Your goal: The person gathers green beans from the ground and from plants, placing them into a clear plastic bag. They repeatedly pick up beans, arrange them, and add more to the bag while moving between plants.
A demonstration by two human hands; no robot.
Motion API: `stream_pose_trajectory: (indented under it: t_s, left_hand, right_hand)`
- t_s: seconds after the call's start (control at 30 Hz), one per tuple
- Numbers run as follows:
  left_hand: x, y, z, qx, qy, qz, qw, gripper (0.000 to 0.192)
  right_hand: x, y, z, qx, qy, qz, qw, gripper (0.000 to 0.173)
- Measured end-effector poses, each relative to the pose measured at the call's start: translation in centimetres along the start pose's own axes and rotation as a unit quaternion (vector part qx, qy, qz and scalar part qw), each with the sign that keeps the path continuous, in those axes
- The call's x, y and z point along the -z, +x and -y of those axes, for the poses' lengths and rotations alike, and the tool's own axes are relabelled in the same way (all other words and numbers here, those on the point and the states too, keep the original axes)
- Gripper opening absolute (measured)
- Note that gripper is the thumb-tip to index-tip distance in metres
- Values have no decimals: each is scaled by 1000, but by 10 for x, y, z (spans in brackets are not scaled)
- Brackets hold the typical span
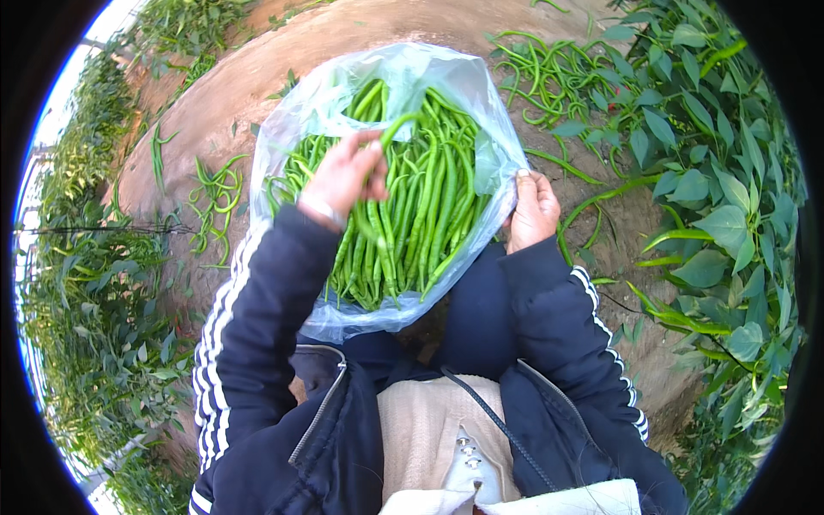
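Observation:
Before me a clear plastic bag (412, 315) gapes wide, packed with long green chili peppers (418, 212) that lie mostly lengthwise. My left hand (351, 168) is over the bag's mouth and grips a single green chili pepper (398, 127) between thumb and fingers; motion blurs its edges. At the bag's right rim, my right hand (533, 209) pinches the plastic between thumb and fingers. The bottom of the bag rests by my knees and is partly hidden.
Loose green peppers (553, 77) lie in a heap on the bare soil at upper right. A smaller scatter of peppers (215, 199) lies to the left. Leafy pepper plants (721, 212) line the right side, and a further row of plants (90, 309) stands on the left.

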State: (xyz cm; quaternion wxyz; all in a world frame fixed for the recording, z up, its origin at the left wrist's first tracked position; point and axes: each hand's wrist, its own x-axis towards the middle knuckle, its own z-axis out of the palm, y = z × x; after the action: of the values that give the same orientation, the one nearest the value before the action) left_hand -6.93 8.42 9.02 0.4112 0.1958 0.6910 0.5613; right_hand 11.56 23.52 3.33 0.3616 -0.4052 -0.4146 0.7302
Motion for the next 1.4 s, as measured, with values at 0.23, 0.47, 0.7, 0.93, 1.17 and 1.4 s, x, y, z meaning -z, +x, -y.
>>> stream_pose_trajectory:
  t_s: [0.23,0.47,0.7,0.93,1.17,1.4]
  left_hand:
    - [-26,-50,54,-229,489,-39,841,47]
    - [-61,9,89,-242,690,-21,682,59]
    - [-44,9,91,-222,681,-17,698,57]
    - [-48,18,94,-253,640,-2,726,54]
    - [-41,15,101,-236,656,-6,717,51]
    - [-47,19,93,-235,639,-6,732,45]
  right_hand:
    - [-7,0,-15,42,-8,66,997,9]
    - [-17,-26,-22,18,-85,181,980,15]
    - [96,6,25,84,-141,6,986,19]
    - [443,63,-186,-200,-466,-300,808,23]
    - [363,30,-151,-162,-838,-48,519,31]
    - [410,68,-154,20,-855,265,446,22]
